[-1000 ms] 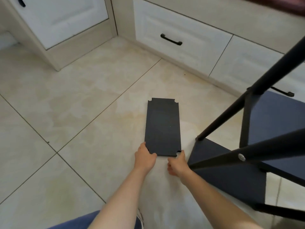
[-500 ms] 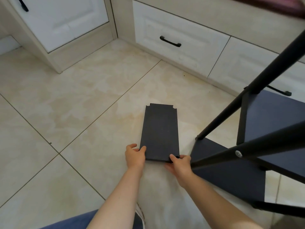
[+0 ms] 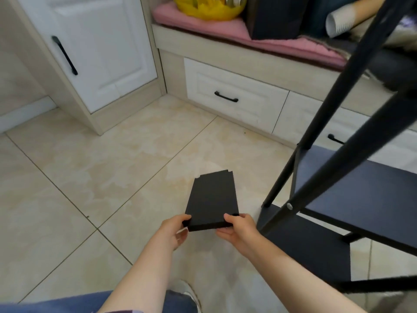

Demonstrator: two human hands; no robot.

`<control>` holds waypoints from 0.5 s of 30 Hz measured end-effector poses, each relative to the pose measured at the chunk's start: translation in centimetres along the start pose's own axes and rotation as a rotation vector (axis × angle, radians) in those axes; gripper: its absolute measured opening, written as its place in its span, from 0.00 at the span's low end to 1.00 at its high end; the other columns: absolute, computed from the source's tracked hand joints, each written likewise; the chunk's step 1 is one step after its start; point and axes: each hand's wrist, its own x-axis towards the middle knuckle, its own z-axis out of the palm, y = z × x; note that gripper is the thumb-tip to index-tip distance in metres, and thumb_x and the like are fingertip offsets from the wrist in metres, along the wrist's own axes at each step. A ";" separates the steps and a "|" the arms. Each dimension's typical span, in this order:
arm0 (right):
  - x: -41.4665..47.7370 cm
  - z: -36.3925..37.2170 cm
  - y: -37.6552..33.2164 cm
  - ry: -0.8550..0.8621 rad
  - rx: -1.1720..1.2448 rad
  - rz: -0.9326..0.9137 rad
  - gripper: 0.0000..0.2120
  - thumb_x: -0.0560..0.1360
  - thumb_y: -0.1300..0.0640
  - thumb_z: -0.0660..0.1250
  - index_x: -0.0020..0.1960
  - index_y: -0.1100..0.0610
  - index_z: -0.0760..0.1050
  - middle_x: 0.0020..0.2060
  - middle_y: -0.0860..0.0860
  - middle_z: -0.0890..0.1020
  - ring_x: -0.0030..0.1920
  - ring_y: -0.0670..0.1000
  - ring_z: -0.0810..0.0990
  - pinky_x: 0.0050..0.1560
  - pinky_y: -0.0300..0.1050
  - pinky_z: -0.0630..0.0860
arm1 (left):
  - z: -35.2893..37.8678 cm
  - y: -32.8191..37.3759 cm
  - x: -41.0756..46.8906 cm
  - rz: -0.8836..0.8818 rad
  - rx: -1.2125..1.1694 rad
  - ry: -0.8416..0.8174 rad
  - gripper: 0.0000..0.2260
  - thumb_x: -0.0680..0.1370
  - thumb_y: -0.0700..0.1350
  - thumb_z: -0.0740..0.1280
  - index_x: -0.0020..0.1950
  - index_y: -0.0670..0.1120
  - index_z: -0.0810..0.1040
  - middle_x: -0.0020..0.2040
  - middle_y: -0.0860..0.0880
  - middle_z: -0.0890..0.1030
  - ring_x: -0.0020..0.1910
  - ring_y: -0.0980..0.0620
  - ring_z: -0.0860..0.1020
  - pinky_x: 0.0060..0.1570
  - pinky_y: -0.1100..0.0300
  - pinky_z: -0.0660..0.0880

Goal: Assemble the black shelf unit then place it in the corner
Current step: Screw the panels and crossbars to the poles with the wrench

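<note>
One white cabinet door [image 3: 97,48] with a black handle stands at the left, meeting a low bench with a drawer [image 3: 234,98] in the corner. Glossy beige floor [image 3: 101,177] tiles with dark grout spread below. My left hand [image 3: 173,231] and right hand [image 3: 239,231] each pinch a near corner of the black board [image 3: 213,199]; whether its far end touches the tiles I cannot tell. A pink cushion [image 3: 225,26] tops the bench. At the right the half-built shelf unit [image 3: 361,195] rests on the tiles.

A pink cushion [image 3: 282,45] tops white drawers [image 3: 234,100], beside a white cabinet door [image 3: 101,48], above beige tiles [image 3: 90,177].
</note>
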 end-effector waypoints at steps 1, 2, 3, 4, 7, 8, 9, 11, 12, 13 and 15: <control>-0.8 0.0 -0.5 -0.008 -0.017 -0.012 0.08 0.79 0.69 0.64 0.56 0.62 0.67 0.53 0.63 0.79 0.44 0.62 0.84 0.42 0.56 0.82 | -0.4 0.0 -0.6 -0.006 0.002 -0.010 0.07 0.79 0.39 0.71 0.56 0.40 0.78 0.45 0.44 0.80 0.40 0.48 0.77 0.36 0.59 0.75; -1.7 0.0 -1.0 -0.014 -0.043 -0.027 0.07 0.79 0.69 0.64 0.54 0.61 0.67 0.52 0.63 0.79 0.42 0.61 0.85 0.37 0.53 0.82 | -0.6 0.1 -1.3 -0.007 0.003 -0.020 0.08 0.79 0.39 0.70 0.57 0.40 0.79 0.46 0.43 0.80 0.40 0.47 0.78 0.36 0.58 0.75; -2.5 0.0 -1.5 -0.025 -0.076 -0.046 0.07 0.79 0.69 0.64 0.53 0.61 0.67 0.52 0.62 0.80 0.40 0.61 0.85 0.33 0.52 0.81 | -0.7 0.2 -2.1 0.002 0.006 -0.033 0.09 0.80 0.40 0.70 0.59 0.39 0.79 0.47 0.43 0.80 0.41 0.46 0.79 0.36 0.57 0.76; -3.5 -0.1 -1.9 -0.040 -0.113 -0.069 0.08 0.79 0.69 0.64 0.54 0.60 0.67 0.51 0.62 0.80 0.40 0.60 0.85 0.33 0.51 0.81 | -0.7 0.4 -2.9 0.019 0.010 -0.051 0.10 0.80 0.40 0.70 0.61 0.39 0.78 0.48 0.42 0.80 0.43 0.45 0.79 0.39 0.55 0.77; -6.8 -0.5 -3.4 -0.087 -0.240 -0.158 0.11 0.79 0.67 0.64 0.58 0.59 0.67 0.53 0.62 0.80 0.44 0.62 0.85 0.38 0.54 0.82 | -0.9 1.6 -5.5 0.091 0.015 -0.135 0.14 0.81 0.42 0.69 0.65 0.38 0.76 0.52 0.40 0.81 0.48 0.41 0.81 0.49 0.48 0.80; -8.2 -0.7 -4.0 -0.099 -0.283 -0.189 0.12 0.79 0.67 0.65 0.59 0.58 0.67 0.52 0.61 0.80 0.44 0.62 0.85 0.39 0.53 0.82 | -1.1 2.2 -6.6 0.113 0.008 -0.161 0.14 0.81 0.43 0.69 0.65 0.38 0.76 0.53 0.40 0.82 0.48 0.40 0.82 0.46 0.47 0.81; -9.7 -1.1 -4.7 -0.116 -0.327 -0.220 0.13 0.79 0.66 0.65 0.60 0.56 0.67 0.51 0.61 0.80 0.43 0.62 0.85 0.38 0.52 0.82 | -1.2 2.9 -7.8 0.133 -0.005 -0.186 0.15 0.81 0.45 0.70 0.64 0.39 0.77 0.54 0.40 0.82 0.48 0.40 0.83 0.40 0.48 0.82; -12.9 -1.9 -6.1 -0.163 -0.420 -0.273 0.16 0.78 0.66 0.65 0.62 0.53 0.66 0.51 0.61 0.81 0.43 0.62 0.86 0.38 0.50 0.83 | -1.3 4.4 -10.2 0.180 -0.045 -0.230 0.16 0.80 0.49 0.71 0.63 0.42 0.77 0.57 0.41 0.82 0.51 0.39 0.83 0.33 0.51 0.82; -14.6 -2.5 -6.8 -0.186 -0.463 -0.300 0.18 0.78 0.66 0.66 0.63 0.52 0.66 0.51 0.62 0.82 0.43 0.62 0.86 0.39 0.49 0.83 | -1.4 5.1 -11.4 0.212 -0.064 -0.240 0.17 0.79 0.50 0.72 0.64 0.44 0.76 0.60 0.42 0.81 0.53 0.39 0.82 0.34 0.51 0.81; -16.3 -3.2 -7.5 -0.204 -0.497 -0.330 0.18 0.78 0.65 0.66 0.64 0.52 0.67 0.50 0.62 0.83 0.43 0.61 0.86 0.41 0.49 0.84 | -1.5 5.8 -12.5 0.250 -0.083 -0.238 0.19 0.79 0.52 0.72 0.65 0.45 0.75 0.62 0.43 0.80 0.56 0.38 0.81 0.35 0.50 0.81; -19.4 -4.7 -8.7 -0.228 -0.536 -0.390 0.18 0.78 0.65 0.67 0.62 0.50 0.69 0.49 0.61 0.84 0.45 0.61 0.86 0.47 0.53 0.84 | -1.6 7.0 -14.7 0.326 -0.131 -0.225 0.21 0.78 0.52 0.73 0.67 0.45 0.74 0.63 0.44 0.78 0.56 0.40 0.79 0.38 0.49 0.79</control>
